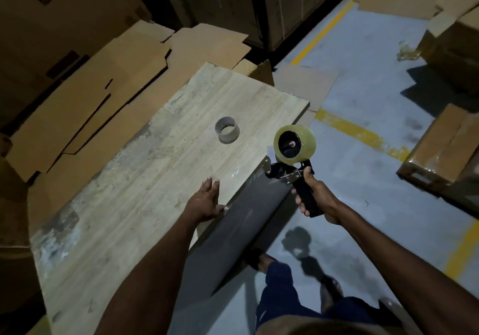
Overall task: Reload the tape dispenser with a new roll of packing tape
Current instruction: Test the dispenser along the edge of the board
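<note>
Pale wood-grain, matt, scuffed and blotchy on tabletop. Dull brown cardboard for empty core. Clear yellowish plastic film, glossy, on tape roll. Black matt plastic handle, shiny metal bracket on dispenser. Matt corrugated cardboard for flattened cartons. Smooth grey painted concrete, stained, for floor.

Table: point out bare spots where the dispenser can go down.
Bare table lies between the empty core and the left hand, and across the whole near end. Only the core and hand take room there.
</note>
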{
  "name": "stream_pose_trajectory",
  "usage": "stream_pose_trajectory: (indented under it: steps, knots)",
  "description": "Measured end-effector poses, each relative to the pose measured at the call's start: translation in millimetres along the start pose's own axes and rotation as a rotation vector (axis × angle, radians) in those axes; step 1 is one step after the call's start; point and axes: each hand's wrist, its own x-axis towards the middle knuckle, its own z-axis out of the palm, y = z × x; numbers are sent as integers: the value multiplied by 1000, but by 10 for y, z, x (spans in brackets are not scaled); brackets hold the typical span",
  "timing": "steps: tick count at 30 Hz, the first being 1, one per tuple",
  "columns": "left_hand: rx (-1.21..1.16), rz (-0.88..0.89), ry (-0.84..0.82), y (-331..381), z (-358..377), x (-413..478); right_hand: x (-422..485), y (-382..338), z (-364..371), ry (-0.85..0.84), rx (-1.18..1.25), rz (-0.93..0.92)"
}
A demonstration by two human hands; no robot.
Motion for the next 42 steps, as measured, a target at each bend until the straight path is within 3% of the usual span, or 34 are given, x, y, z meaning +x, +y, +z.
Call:
stream_pose_trajectory:
  steps: [4,7,11,20,31,42]
  knots:
    - [-65,7,59,39,73,-139,-59,-361,139,-97,-53,40]
    - [-198,-24,272,7,89,-231,-43,-567,322,-151,-105,57]
    - [-493,-223,549,-222,-44,-407,77,-840,722,-249,-132,65]
    - [-631,-477,707,-1260,-200,-494,661,-1353,1986,-409,-266,91]
    - [-480,-602,729,-2147,-131,-353,1670,-1316,3359,-464,-43,250]
    - [-479,-585,577,-2300,47,-161,2045,-942,3365,-379,2,297]
